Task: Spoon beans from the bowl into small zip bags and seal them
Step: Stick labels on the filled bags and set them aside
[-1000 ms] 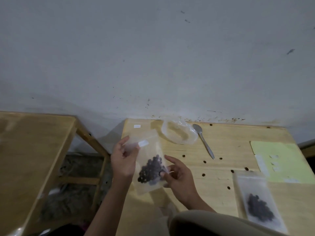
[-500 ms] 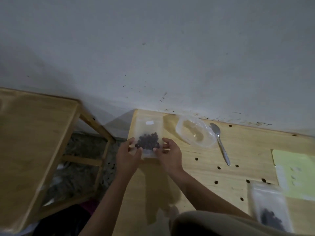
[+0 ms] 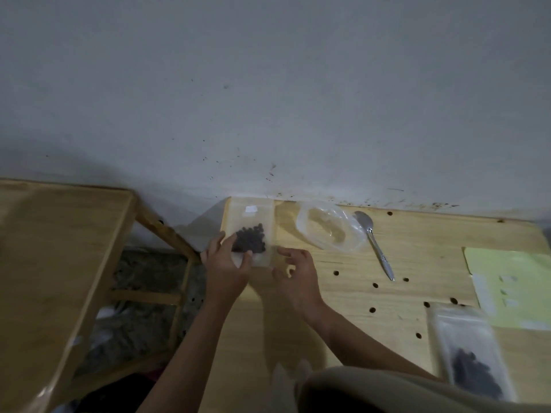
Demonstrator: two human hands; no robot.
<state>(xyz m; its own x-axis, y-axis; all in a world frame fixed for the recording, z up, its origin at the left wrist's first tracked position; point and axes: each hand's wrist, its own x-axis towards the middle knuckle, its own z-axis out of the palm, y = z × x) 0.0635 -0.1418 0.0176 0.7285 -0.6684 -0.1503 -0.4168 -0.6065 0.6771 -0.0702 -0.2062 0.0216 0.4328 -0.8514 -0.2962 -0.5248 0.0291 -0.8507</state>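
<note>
Light was dim and flat, with a grey cast. The wall point(image 3: 268, 84) darkened toward the corners. Soft shadows fell beneath both forearms onto the table point(image 3: 402, 293). Edges were smeared and bowed; the lower right was blurred.

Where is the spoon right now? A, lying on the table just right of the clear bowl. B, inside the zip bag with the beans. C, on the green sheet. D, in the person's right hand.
A: the spoon lies flat on the table beside the clear bowl, and neither the left hand nor the right hand touches it.
</note>
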